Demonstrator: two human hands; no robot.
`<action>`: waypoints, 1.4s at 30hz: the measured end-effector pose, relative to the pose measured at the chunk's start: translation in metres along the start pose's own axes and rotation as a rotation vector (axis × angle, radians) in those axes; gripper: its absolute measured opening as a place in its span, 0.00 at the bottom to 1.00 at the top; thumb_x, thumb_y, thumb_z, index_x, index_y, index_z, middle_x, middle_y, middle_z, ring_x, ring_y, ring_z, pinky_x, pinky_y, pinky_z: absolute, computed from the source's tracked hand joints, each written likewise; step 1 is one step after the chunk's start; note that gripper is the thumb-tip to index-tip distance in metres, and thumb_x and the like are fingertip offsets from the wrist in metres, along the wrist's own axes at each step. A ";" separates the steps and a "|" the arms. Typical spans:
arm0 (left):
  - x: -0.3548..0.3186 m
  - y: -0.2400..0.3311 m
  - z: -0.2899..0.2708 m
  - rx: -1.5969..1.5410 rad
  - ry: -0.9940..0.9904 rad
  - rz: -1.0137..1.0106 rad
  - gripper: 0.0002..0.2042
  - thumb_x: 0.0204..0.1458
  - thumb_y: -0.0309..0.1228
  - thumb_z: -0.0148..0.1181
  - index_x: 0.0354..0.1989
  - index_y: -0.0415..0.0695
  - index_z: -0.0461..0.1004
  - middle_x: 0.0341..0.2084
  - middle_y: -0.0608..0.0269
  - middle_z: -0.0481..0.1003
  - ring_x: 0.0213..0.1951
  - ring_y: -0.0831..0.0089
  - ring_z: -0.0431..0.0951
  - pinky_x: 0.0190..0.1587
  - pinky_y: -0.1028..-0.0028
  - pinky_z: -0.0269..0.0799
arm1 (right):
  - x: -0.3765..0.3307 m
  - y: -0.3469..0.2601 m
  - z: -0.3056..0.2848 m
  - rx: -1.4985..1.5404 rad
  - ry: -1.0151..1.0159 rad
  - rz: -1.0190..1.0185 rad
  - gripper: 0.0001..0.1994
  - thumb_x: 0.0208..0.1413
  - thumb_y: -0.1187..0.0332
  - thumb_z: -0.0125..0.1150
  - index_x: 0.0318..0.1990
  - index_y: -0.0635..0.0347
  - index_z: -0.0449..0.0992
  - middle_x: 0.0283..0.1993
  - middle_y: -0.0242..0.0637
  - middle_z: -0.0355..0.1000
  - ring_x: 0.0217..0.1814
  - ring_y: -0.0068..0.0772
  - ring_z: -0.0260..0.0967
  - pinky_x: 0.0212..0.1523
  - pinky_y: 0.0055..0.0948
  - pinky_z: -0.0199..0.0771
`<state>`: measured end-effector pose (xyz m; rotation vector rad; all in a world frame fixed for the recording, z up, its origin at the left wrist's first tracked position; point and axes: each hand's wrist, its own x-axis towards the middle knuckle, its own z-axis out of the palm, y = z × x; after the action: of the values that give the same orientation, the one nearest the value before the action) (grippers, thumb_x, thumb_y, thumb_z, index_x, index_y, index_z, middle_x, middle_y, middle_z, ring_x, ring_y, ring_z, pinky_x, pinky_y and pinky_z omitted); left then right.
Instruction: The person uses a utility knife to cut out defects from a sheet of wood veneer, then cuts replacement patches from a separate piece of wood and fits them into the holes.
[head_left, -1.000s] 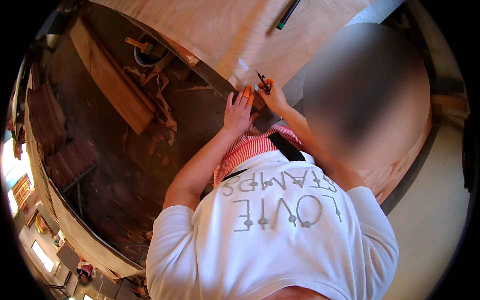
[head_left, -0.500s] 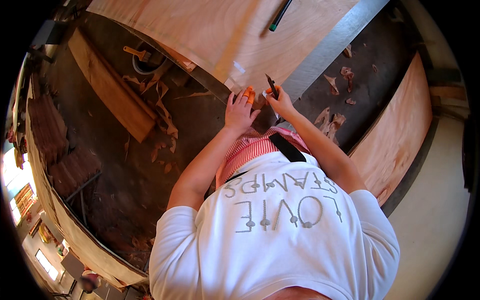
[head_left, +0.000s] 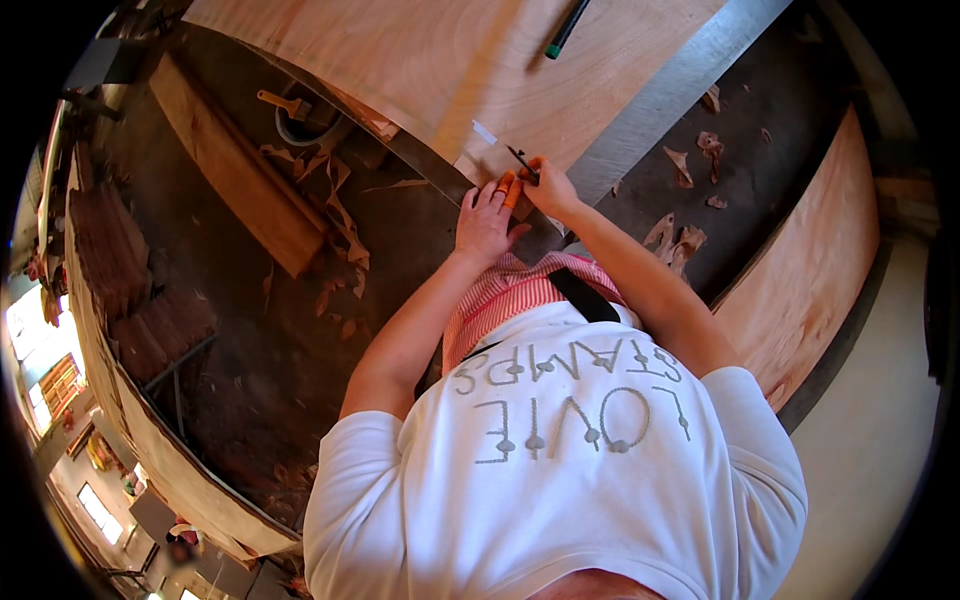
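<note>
My left hand [head_left: 485,225] rests on the near corner of a wood veneer sheet [head_left: 590,100], its fingers stretched out. Orange covers wrap some fingertips on both hands. Close beside those fingers, my right hand [head_left: 553,190] is closed around a slim black knife-like tool [head_left: 521,160], whose exact kind is hard to make out. The tool slants up and to the left over the sheet. A small white strip [head_left: 484,132] lies on the veneer just beyond my hands. The spot between my fingertips is partly hidden.
A green-tipped black marker [head_left: 566,32] lies on the sheet. A metal strip [head_left: 680,90] runs along its right side. To the left are a brush [head_left: 284,102] on a round container [head_left: 310,128], and a long wood piece [head_left: 235,170]. Veneer scraps [head_left: 675,240] and another sheet [head_left: 800,270] lie right.
My right hand has moved left, up against my left fingers, and the tool tilts further left. A white bit seen earlier at my right fingertips no longer shows. The whole view has shifted slightly.
</note>
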<state>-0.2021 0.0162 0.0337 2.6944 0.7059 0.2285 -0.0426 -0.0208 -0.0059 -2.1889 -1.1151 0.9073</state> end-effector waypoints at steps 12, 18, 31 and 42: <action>0.003 0.012 0.004 0.170 -0.124 -0.048 0.29 0.41 0.47 0.56 0.52 0.45 0.64 0.48 0.59 0.63 0.56 0.66 0.55 0.56 0.59 0.47 | -0.045 0.042 -0.031 0.265 -0.219 0.148 0.09 0.47 0.65 0.56 0.27 0.61 0.70 0.21 0.35 0.71 0.23 0.27 0.70 0.26 0.26 0.66; 0.008 0.016 0.000 0.254 -0.165 -0.008 0.29 0.41 0.47 0.57 0.50 0.44 0.65 0.48 0.58 0.63 0.56 0.65 0.55 0.56 0.59 0.47 | -0.006 0.032 -0.097 -0.386 -0.250 -0.227 0.10 0.46 0.61 0.54 0.29 0.59 0.71 0.20 0.38 0.70 0.24 0.40 0.69 0.27 0.33 0.66; 0.011 0.028 -0.011 0.097 -0.081 -0.123 0.26 0.44 0.47 0.53 0.47 0.41 0.65 0.49 0.55 0.64 0.56 0.63 0.57 0.57 0.58 0.44 | -0.127 0.134 -0.187 0.915 -0.528 0.412 0.08 0.53 0.63 0.53 0.31 0.57 0.67 0.14 0.24 0.57 0.12 0.14 0.49 0.14 0.17 0.45; 0.095 0.137 0.024 -0.381 -0.088 -0.037 0.18 0.47 0.41 0.52 0.42 0.41 0.69 0.46 0.53 0.66 0.43 0.57 0.69 0.43 0.65 0.67 | -0.204 0.225 -0.280 0.458 -0.700 0.523 0.15 0.45 0.55 0.62 0.28 0.58 0.70 0.17 0.23 0.61 0.16 0.15 0.56 0.16 0.16 0.52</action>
<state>-0.0535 -0.0546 0.0685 2.3126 0.6147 0.2094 0.1893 -0.3501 0.0845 -1.8200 -0.4881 2.0348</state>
